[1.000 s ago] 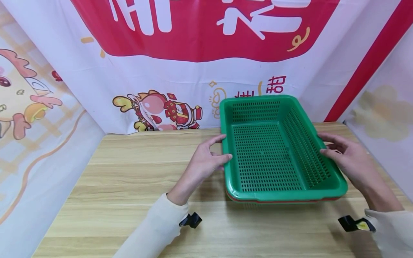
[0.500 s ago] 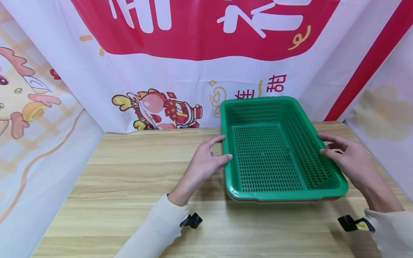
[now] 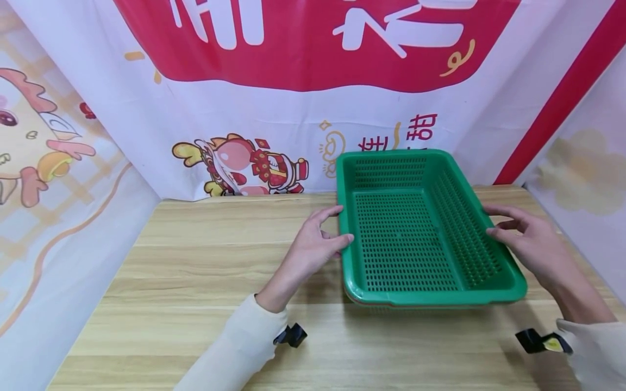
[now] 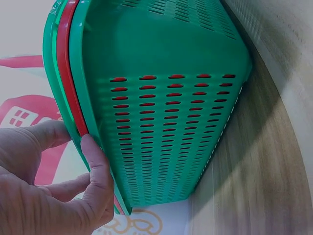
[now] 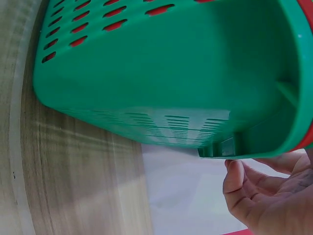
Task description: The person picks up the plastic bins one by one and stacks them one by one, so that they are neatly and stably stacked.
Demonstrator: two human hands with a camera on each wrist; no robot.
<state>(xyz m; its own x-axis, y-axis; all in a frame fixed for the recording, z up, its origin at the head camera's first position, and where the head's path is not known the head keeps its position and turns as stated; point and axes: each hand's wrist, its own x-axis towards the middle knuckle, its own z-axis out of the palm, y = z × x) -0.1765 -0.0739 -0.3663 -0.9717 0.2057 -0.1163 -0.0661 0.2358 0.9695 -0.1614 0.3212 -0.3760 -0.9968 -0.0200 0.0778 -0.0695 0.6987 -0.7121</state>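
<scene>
A stack of rectangular plastic baskets with slotted walls fills the right half of the head view. The topmost green basket (image 3: 401,297) faces up with nothing inside. Below its rim runs the rim of a red basket (image 4: 72,73), nested in an outer green basket (image 4: 151,44). My left hand (image 3: 315,244) pinches the stacked rims on the left side, thumb over the top rim and fingers below. On the right side my right hand (image 3: 528,239) holds the rims the same way; some of its fingers are hidden. Whether the stack's base touches the tabletop I cannot tell.
A pale wood-grain table (image 3: 205,271) extends to the left and in front of the stack. Printed cloth (image 3: 254,108) hangs behind the table's back edge and along both sides. Black straps sit at both wrists.
The far end of the basket stack has dipped slightly, and less red shows under the near rim. Both hands keep their hold. The head view has shifted a little.
</scene>
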